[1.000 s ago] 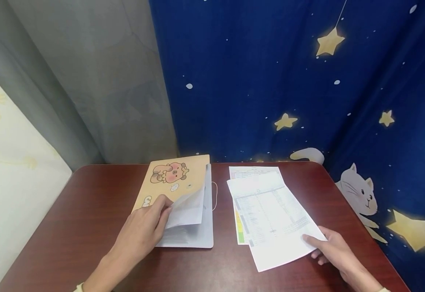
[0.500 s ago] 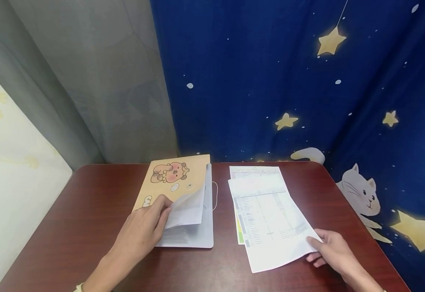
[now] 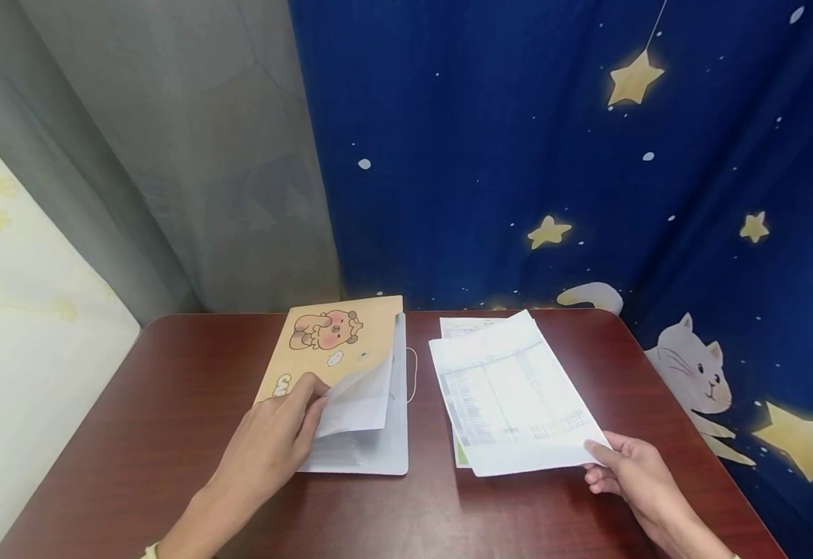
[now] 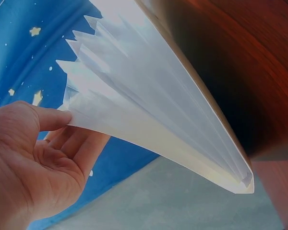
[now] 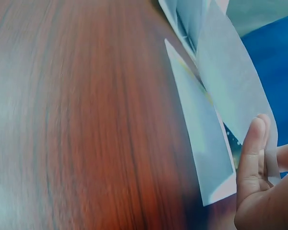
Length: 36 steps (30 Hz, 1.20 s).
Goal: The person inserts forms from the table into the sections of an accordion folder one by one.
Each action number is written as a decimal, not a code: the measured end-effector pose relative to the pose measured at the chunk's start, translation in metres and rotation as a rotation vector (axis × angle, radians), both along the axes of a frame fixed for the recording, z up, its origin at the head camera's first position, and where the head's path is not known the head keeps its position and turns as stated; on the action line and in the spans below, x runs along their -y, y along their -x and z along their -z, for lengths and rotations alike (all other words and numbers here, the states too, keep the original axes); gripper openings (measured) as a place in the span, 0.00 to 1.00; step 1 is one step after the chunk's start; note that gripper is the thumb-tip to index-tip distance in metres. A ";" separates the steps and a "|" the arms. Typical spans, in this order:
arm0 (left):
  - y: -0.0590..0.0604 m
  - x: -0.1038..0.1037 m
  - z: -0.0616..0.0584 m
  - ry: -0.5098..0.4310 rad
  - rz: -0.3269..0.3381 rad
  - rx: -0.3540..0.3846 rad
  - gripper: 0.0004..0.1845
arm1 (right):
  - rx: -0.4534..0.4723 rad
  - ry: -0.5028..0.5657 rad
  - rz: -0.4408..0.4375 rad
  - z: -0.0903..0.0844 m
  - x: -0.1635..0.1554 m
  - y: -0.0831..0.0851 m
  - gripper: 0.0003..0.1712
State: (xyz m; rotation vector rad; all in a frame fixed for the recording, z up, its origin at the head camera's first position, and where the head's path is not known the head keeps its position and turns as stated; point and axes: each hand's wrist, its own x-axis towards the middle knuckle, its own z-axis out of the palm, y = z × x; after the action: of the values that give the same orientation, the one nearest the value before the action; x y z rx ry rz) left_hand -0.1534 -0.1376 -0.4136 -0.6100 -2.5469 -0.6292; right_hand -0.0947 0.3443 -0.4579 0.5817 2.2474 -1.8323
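Observation:
An expanding file folder (image 3: 374,318) with a bear on its tan cover lies at mid-table. My left hand (image 3: 276,435) pinches the edge of its cover and holds it raised. The left wrist view shows several translucent pockets (image 4: 129,62) fanned inside. My right hand (image 3: 637,473) holds the near right corner of a white printed sheet (image 3: 518,388) between thumb and fingers. That sheet is lifted and slightly bowed. Beneath it, other printed papers (image 3: 456,328) are on the table, mostly covered. In the right wrist view the held sheet (image 5: 235,72) stands apart from the lower papers (image 5: 201,129).
The dark red wooden table (image 3: 189,388) has rounded far corners. A loop of elastic cord (image 3: 415,376) sticks out at the folder's right side. Behind the table hang a grey curtain (image 3: 189,155) and a blue curtain (image 3: 462,155) with stars.
My right hand has raised the sheet, and its near edge has moved up and away from the table's front. The left hand and folder have stayed in place.

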 end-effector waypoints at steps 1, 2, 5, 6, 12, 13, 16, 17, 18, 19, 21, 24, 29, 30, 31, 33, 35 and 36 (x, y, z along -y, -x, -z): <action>0.000 0.000 0.000 -0.001 0.000 -0.001 0.09 | 0.001 0.018 0.000 -0.001 0.000 0.000 0.27; 0.000 0.000 0.000 -0.002 0.002 -0.002 0.09 | 0.002 0.035 -0.001 -0.002 0.001 0.000 0.28; -0.001 0.000 0.000 -0.004 0.003 -0.003 0.09 | 0.005 0.087 0.005 -0.005 0.003 0.000 0.29; -0.001 0.000 0.000 -0.004 0.004 -0.004 0.09 | 0.005 0.102 0.007 -0.005 0.004 0.000 0.29; 0.000 0.001 0.000 -0.007 0.005 -0.008 0.10 | -0.002 0.146 -0.015 -0.008 0.010 0.001 0.28; 0.000 0.001 0.000 -0.009 0.004 -0.008 0.10 | -0.002 0.149 -0.024 -0.008 0.011 0.001 0.28; 0.000 0.001 0.000 -0.012 0.005 -0.012 0.10 | 0.004 0.158 -0.057 -0.009 0.014 0.000 0.28; 0.000 0.001 0.000 -0.013 0.006 -0.015 0.10 | 0.006 0.163 -0.070 -0.010 0.015 0.000 0.29; 0.000 0.002 0.000 -0.014 0.006 -0.018 0.10 | 0.007 0.167 -0.084 -0.010 0.016 0.000 0.29; 0.000 0.002 0.000 -0.016 0.007 -0.021 0.10 | 0.007 0.172 -0.100 -0.011 0.017 -0.001 0.29; 0.000 0.002 0.000 -0.021 0.006 -0.024 0.10 | 0.006 0.182 -0.122 -0.012 0.020 -0.001 0.29; 0.000 0.002 -0.001 -0.029 0.006 -0.023 0.10 | -0.003 0.199 -0.152 -0.012 0.023 -0.002 0.26; 0.000 0.002 -0.001 -0.030 0.008 -0.015 0.10 | -0.027 0.220 -0.183 -0.012 0.027 -0.002 0.19; 0.000 0.002 -0.001 -0.029 0.008 -0.013 0.10 | -0.028 0.220 -0.181 -0.012 0.029 -0.002 0.18; 0.000 0.002 -0.001 -0.029 0.007 -0.011 0.10 | -0.033 0.222 -0.182 -0.012 0.030 -0.001 0.18; 0.000 0.003 0.000 -0.028 0.006 -0.010 0.10 | -0.037 0.223 -0.174 -0.011 0.034 0.001 0.18; 0.000 0.003 0.000 -0.026 0.004 -0.008 0.10 | -0.045 0.226 -0.160 -0.010 0.040 0.004 0.18; 0.000 0.003 -0.001 -0.025 0.003 -0.005 0.10 | -0.045 0.225 -0.146 -0.010 0.043 0.005 0.19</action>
State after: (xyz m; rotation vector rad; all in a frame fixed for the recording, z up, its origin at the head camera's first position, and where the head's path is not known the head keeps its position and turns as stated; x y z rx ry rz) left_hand -0.1530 -0.1401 -0.4131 -0.6061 -2.5299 -0.6594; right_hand -0.0995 0.3015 -0.4479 0.3316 2.0119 -2.0043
